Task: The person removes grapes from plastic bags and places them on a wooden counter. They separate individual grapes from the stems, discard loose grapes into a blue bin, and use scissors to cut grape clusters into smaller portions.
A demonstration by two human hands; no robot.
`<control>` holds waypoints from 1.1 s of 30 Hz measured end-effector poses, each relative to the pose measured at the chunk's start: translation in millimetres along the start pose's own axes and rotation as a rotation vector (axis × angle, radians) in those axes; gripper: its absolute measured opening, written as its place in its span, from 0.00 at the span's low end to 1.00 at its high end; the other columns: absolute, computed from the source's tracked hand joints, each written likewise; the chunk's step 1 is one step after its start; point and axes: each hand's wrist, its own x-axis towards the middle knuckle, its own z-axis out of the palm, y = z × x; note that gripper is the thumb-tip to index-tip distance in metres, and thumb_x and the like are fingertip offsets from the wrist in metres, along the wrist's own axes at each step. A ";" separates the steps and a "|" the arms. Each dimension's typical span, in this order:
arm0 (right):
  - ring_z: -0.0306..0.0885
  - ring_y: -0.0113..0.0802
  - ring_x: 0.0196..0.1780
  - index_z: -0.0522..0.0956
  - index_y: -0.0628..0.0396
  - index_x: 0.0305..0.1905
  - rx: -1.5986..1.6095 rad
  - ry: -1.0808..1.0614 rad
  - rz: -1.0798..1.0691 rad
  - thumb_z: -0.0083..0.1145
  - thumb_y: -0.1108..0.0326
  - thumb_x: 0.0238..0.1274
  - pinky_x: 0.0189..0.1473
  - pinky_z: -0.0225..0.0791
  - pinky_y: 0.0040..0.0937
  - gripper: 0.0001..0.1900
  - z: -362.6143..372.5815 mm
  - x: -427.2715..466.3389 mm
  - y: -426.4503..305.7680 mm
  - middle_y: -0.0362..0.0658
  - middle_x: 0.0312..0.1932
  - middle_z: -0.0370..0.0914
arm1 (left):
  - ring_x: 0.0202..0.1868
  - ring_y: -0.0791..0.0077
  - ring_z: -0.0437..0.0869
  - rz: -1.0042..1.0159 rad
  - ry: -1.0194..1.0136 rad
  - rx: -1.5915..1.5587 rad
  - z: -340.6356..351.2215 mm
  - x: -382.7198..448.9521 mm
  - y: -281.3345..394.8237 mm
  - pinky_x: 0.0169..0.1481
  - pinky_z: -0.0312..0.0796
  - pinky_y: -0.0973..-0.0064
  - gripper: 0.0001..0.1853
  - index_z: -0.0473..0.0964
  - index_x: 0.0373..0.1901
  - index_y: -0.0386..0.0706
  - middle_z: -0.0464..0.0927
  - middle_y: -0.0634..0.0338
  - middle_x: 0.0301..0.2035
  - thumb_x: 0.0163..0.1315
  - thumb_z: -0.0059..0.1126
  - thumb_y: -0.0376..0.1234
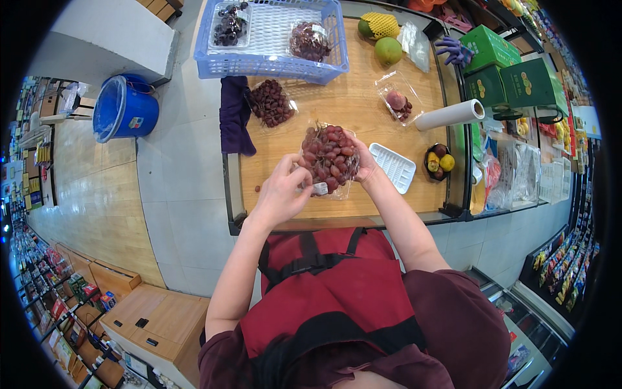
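A clear plastic pack of red grapes (333, 153) is held up over the near part of the wooden table. My right hand (365, 158) grips it along its right side, fingers partly hidden behind the pack. At its lower left edge is my left hand (287, 187), thumb and fingers curled close together. Whether they pinch the clear film cannot be made out. Beside the left fingertips, a whitish label (319, 188) shows on the pack. One loose grape (257, 188) lies on the table left of my left hand.
A second grape pack (273, 104) lies beside a dark purple cloth (234, 116). Behind stands a blue plastic basket (272, 73) with two grape packs. Rightward are a white foam tray (392, 167), a film roll (449, 115), a peach-and-grape box (399, 99) and a fruit tray (439, 161).
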 end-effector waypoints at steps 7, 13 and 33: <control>0.69 0.56 0.68 0.67 0.61 0.68 0.168 -0.102 -0.082 0.39 0.49 0.76 0.71 0.60 0.57 0.29 3.8 -4.2 5.1 0.59 0.68 0.67 | 0.34 0.82 0.74 -0.218 0.039 -0.721 4.5 -30.5 -35.1 0.39 0.69 0.80 0.05 0.70 0.37 0.41 0.72 0.65 0.36 0.66 0.57 0.26; 0.69 0.53 0.68 0.65 0.60 0.69 0.111 -0.159 -0.215 0.39 0.48 0.76 0.70 0.63 0.57 0.30 10.5 -8.7 10.8 0.58 0.68 0.67 | 0.36 0.83 0.73 -0.291 0.134 -0.795 25.1 -58.5 -85.0 0.43 0.69 0.82 0.04 0.68 0.42 0.42 0.72 0.67 0.35 0.70 0.53 0.28; 0.78 0.45 0.59 0.70 0.62 0.64 -0.328 0.303 -0.016 0.42 0.35 0.70 0.63 0.72 0.49 0.38 17.5 1.3 50.3 0.54 0.58 0.77 | 0.50 0.74 0.81 -0.536 0.143 -1.153 58.4 23.7 -97.6 0.54 0.73 0.75 0.21 0.72 0.58 0.42 0.80 0.62 0.47 0.72 0.52 0.46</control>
